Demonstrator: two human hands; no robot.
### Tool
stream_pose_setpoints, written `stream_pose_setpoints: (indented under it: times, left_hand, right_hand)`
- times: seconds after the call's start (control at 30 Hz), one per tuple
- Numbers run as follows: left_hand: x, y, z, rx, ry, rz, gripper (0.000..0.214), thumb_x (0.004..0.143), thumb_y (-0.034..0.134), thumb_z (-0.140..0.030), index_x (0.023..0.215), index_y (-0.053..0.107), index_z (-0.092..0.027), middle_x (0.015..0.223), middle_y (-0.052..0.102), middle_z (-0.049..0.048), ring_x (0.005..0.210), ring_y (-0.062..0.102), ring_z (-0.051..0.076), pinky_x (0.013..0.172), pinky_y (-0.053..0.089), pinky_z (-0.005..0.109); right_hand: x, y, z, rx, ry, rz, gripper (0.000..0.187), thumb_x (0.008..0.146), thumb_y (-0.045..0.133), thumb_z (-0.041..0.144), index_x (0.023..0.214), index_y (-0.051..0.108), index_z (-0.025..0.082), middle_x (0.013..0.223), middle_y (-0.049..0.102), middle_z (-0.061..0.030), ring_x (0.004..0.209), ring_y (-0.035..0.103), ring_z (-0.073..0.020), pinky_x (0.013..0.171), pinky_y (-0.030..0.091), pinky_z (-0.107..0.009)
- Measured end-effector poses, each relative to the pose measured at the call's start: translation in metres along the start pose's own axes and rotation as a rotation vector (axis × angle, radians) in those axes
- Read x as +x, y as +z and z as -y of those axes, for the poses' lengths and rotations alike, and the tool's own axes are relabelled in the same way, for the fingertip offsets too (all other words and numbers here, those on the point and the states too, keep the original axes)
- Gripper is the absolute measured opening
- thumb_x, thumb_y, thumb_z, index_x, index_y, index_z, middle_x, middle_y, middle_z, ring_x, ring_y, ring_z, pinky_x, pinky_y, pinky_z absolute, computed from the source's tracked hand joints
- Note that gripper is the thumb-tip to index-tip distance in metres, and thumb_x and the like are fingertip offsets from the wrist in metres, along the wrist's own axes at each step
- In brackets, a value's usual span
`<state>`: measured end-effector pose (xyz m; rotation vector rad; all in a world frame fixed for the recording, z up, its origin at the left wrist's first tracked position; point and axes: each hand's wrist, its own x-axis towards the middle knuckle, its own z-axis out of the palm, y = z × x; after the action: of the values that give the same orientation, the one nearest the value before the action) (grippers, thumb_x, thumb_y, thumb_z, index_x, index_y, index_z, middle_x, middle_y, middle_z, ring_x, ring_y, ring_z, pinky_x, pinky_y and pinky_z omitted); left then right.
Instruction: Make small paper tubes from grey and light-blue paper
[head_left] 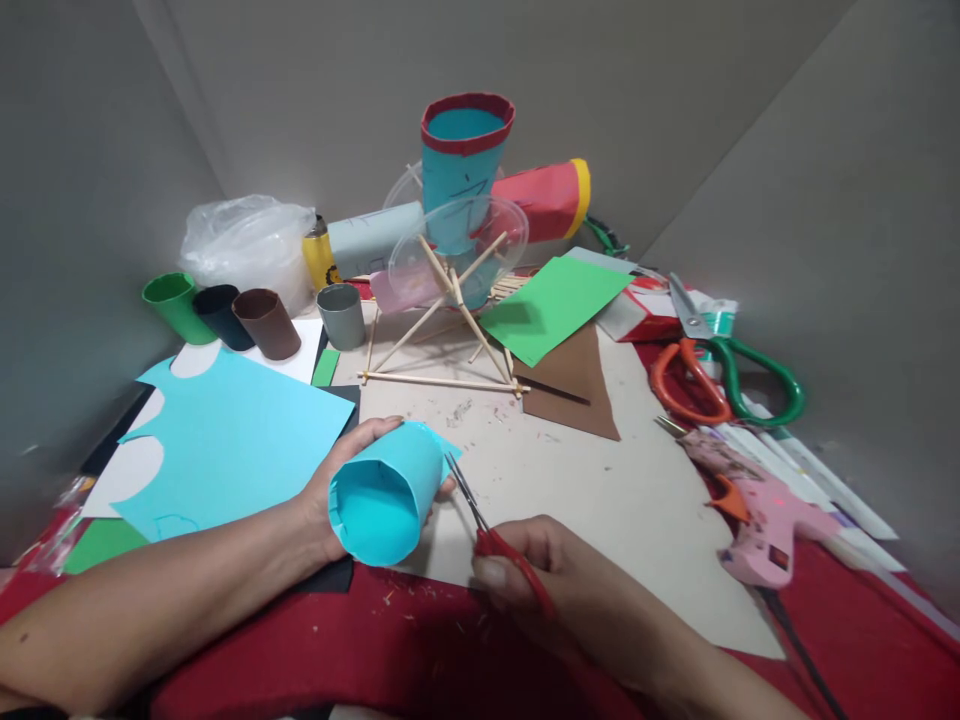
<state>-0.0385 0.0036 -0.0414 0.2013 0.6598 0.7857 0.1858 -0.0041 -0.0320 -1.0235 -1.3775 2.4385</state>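
Note:
My left hand [330, 500] is wrapped round a light blue paper cylinder [386, 495], its open end facing me. My right hand [555, 580] grips small red-handled scissors [487, 525], whose blades point up and left at the cylinder's far edge. Both hands work low over a beige board [600, 490] that lies on red cloth. A sheet of light blue paper [225, 440] with rounded cut-outs lies left of the cylinder.
A stick frame [450, 330] carrying paper tubes and clear plastic lids stands at the back centre. Green, dark and brown paper cups [266, 322] line up at the left. Green paper [551, 305], brown paper, large orange and green scissors [720, 375] and a pink glue gun [757, 515] lie at the right.

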Motion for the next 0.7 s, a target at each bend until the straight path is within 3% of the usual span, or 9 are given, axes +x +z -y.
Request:
stream_pose_setpoints:
  times: [0.2,0.4,0.7]
  left_hand:
    - [-0.005,0.011,-0.003,-0.009,0.050,-0.099,0.040,0.086,0.052,-0.043,0.092,0.065,-0.006,0.082,0.074,0.0166,0.064,0.069,0.023,0.063,0.053,0.031]
    - [-0.003,0.007,-0.001,-0.023,0.035,-0.026,0.044,0.085,0.054,-0.044,0.096,0.067,-0.003,0.086,0.074,0.0176,0.068,0.069,0.023,0.066,0.053,0.030]
    - [0.004,0.000,0.006,-0.020,0.011,0.089,0.051,0.087,0.052,-0.046,0.098,0.069,0.000,0.086,0.074,0.0188,0.076,0.069,0.025,0.072,0.052,0.030]
  right_hand:
    - [0.001,-0.001,0.000,0.033,0.029,0.013,0.056,0.071,0.072,0.066,0.054,0.046,0.019,0.033,0.033,0.0106,0.030,0.023,-0.0022,0.032,0.010,-0.020]
    - [0.001,0.001,0.003,-0.024,0.044,-0.061,0.055,0.070,0.073,0.062,0.053,0.043,0.020,0.034,0.032,0.0108,0.030,0.022,-0.0021,0.032,0.009,-0.019]
    - [0.001,-0.002,-0.003,-0.117,0.039,-0.060,0.054,0.075,0.072,0.058,0.055,0.039,0.020,0.042,0.031,0.0100,0.037,0.023,-0.0037,0.036,0.013,-0.021]
